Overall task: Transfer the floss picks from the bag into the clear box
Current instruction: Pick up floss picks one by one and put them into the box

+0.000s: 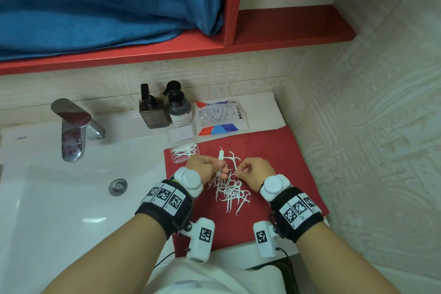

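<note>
- The left hand (202,166) has its fingers (220,169) pinched shut on a small bunch of thin white plastic floss picks (221,159), which stick up just above them.
- The right hand (255,170) has its fingers (239,172) curled together, pinching one more white pick.
- A loose pile of picks (230,194) lies on the flat red cloth mat (286,157), right under both sets of fingers. There are too many, all tangled, to count well.
- The little clear plastic box (185,150) sits open just past the left fingers, with some picks already inside. I can see one box.
- One white, red and blue plastic bag (219,116) lies flat on the white desk (133,131), well past the fingers.
- To do this step well, I think the picks should be lined up the same way, handles together, so the bunch slides into the box flat.
- Hold the bunch tight, or thin picks may slip out.
- Two dark pump bottles (164,107) stand beside the bag.
</note>
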